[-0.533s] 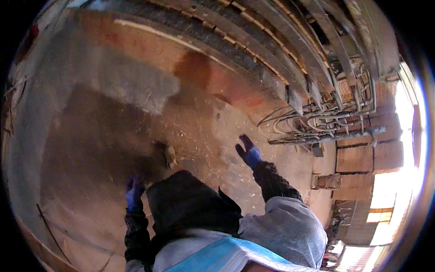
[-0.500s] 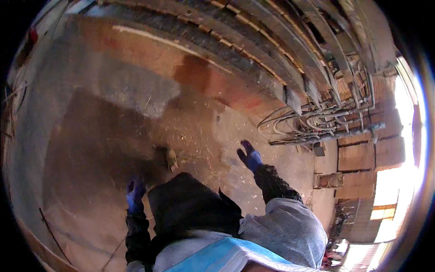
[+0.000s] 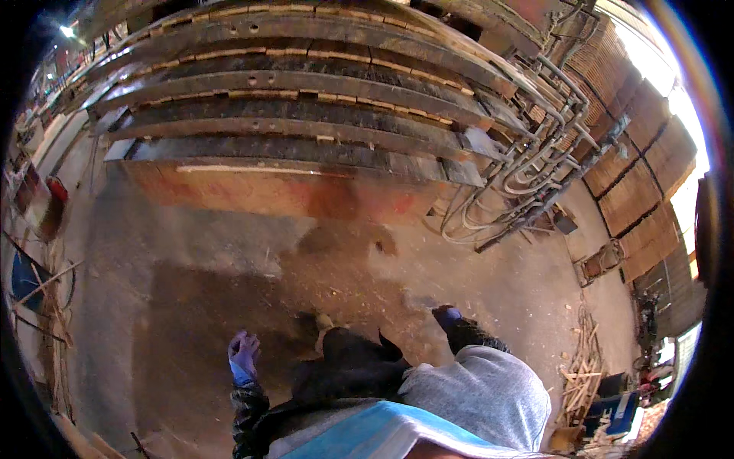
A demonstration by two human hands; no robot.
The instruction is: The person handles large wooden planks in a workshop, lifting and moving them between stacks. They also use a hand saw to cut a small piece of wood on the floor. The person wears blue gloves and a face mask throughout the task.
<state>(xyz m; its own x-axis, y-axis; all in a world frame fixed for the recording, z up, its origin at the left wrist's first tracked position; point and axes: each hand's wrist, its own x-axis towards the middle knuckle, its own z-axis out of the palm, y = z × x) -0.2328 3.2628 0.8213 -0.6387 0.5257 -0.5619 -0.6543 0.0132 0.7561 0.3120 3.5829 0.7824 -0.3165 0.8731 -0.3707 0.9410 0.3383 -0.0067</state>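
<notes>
My left hand [image 3: 243, 358], in a blue-purple glove, hangs over the floor at my left side. Its fingers are loosely bent and a little apart, with nothing seen in them. My right hand [image 3: 449, 314], gloved alike with dark fingertips, is held out low in front of my right side. Most of it is foreshortened behind the dark sleeve cover [image 3: 472, 335]; it appears loosely open, and no object shows in it. Neither hand touches anything. Between them are my dark apron [image 3: 344, 363] and the tip of one shoe [image 3: 324, 322].
Ahead stands a wide machine of stacked dark metal plates [image 3: 267, 130] on a reddish base [image 3: 252, 187]. Bent pipes and hoses [image 3: 527, 183] stick out at its right end. Brown sheet stacks [image 3: 634, 191] stand farther right, wood strips [image 3: 581, 367] lie at lower right, and clutter [image 3: 46, 283] lines the left.
My view has turned so the plate machine now lies straight across ahead. My right hand has drawn lower and nearer my body; my left hand stays low at my side.
</notes>
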